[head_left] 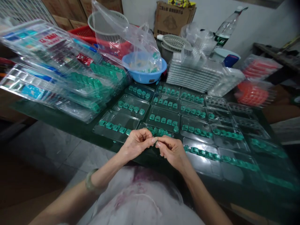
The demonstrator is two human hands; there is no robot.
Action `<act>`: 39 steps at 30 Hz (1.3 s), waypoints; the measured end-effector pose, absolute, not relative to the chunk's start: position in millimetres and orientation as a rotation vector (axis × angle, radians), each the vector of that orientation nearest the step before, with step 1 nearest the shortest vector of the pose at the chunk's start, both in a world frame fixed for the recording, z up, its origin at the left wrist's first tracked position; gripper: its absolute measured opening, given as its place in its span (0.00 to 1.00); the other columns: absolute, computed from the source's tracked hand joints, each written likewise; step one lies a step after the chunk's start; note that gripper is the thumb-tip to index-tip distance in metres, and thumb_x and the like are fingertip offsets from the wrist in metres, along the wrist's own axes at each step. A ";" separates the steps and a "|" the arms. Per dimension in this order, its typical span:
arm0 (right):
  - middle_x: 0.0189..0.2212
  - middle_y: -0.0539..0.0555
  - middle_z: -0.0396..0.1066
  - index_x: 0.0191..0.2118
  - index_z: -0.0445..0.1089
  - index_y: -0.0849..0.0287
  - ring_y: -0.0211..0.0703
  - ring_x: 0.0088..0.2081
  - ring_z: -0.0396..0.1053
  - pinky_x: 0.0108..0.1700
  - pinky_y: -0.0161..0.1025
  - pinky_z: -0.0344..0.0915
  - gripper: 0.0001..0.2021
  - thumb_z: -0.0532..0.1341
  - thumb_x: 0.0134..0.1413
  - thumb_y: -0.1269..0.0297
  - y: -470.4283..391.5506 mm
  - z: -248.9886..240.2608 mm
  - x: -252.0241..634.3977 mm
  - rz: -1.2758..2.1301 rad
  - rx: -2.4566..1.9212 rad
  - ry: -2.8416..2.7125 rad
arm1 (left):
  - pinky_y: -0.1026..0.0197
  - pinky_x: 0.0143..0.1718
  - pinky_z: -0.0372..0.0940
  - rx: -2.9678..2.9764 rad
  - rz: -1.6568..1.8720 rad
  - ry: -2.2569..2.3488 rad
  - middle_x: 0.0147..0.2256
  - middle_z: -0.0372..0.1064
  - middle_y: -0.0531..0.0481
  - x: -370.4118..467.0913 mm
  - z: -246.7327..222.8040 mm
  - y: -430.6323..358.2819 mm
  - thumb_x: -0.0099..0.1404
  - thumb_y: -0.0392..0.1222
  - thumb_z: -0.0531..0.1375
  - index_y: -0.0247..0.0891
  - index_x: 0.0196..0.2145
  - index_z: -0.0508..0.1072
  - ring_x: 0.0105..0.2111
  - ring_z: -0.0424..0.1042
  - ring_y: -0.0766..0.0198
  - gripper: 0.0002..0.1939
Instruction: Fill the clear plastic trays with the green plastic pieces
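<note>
My left hand (pixel 138 141) and my right hand (pixel 172 150) meet at the fingertips above the table's front edge. Both are closed in a pinch around a small dark greenish piece (pixel 156 142), mostly hidden by the fingers. Just behind them lies a clear plastic tray (pixel 172 135) holding green translucent pieces (pixel 159 132), partly covered by my hands. Left of it, another clear tray (pixel 109 117) carries a row of green block-like pieces (pixel 116 127). To the right of my right hand, a further tray (pixel 206 170) bears a similar row.
More clear trays (pixel 194 122) with green pieces cover the dark green table (pixel 79 126). Stacked, filled plastic packs (pixel 58 72) stand at the left. Behind are a blue basin (pixel 146 76), a stack of clear trays (pixel 194 73), a bottle (pixel 227 26) and red items in plastic (pixel 254 93).
</note>
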State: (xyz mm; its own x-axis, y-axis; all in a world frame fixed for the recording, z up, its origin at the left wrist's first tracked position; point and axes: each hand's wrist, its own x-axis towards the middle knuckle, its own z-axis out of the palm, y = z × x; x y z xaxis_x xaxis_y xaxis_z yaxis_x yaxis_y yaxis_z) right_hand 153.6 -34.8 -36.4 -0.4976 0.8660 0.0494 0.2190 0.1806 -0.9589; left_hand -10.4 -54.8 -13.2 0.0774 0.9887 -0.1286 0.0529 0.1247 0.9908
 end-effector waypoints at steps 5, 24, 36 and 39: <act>0.19 0.47 0.62 0.30 0.69 0.60 0.30 0.19 0.58 0.23 0.30 0.54 0.11 0.52 0.57 0.64 -36.9 -39.8 155.8 1.288 -1.105 -1.875 | 0.68 0.21 0.53 1.261 1.031 1.255 0.20 0.60 0.55 -9.5 -23.5 -56.3 0.56 0.43 0.60 0.33 0.23 0.66 0.21 0.58 0.72 0.11; 0.19 0.46 0.59 0.24 0.63 0.60 0.31 0.21 0.55 0.23 0.30 0.52 0.08 0.55 0.52 0.67 -45.0 -34.0 152.7 1.098 -1.187 -1.693 | 0.69 0.18 0.57 1.028 1.027 1.114 0.21 0.65 0.55 -1.9 -26.9 -53.0 0.54 0.41 0.62 0.34 0.28 0.66 0.17 0.60 0.73 0.09; 0.23 0.50 0.60 0.27 0.63 0.58 0.36 0.25 0.58 0.30 0.35 0.56 0.07 0.52 0.52 0.72 -51.5 -45.7 151.9 0.385 -1.149 -1.982 | 0.67 0.22 0.53 1.545 1.112 1.385 0.21 0.58 0.56 15.6 -30.1 -55.2 0.56 0.32 0.54 0.36 0.26 0.65 0.21 0.57 0.71 0.03; 0.25 0.51 0.62 0.30 0.65 0.58 0.36 0.27 0.60 0.31 0.35 0.57 0.06 0.53 0.54 0.72 -53.9 -37.5 158.4 0.529 -1.124 -1.962 | 0.67 0.24 0.56 1.501 1.163 1.336 0.22 0.60 0.56 18.0 -29.9 -54.2 0.57 0.33 0.55 0.36 0.28 0.66 0.22 0.59 0.71 0.02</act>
